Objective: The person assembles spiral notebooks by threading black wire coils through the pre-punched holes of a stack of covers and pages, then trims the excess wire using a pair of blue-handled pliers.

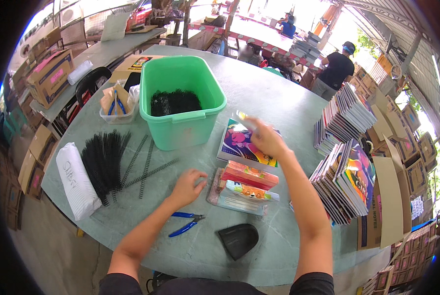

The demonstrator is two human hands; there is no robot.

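My right hand (266, 141) is over a stack of colourful printed covers (237, 142). Its fingers are closed around a small pale, blurred item (244, 119) that I cannot make out. Low over the table, left of some plastic packs, my left hand (187, 189) has its fingers loosely bent and apart, with nothing visible in it. Those packs are a red one (249, 175) and a clear-and-blue one (242, 199). Blue-handled cutting pliers (186, 223) lie nearer me. Black plastic spiral coils (104, 164) are heaped at the left, with several loose coils (144, 169) beside them.
A green bin (180, 130) holding more black coils stands behind my left hand. A white wrapped bundle (75, 182) lies far left, near a small tub (119, 117) with pliers. Bound notebooks (343, 182) are stacked at the right beside an open carton (392, 206). A dark curved block (237, 241) sits in front.
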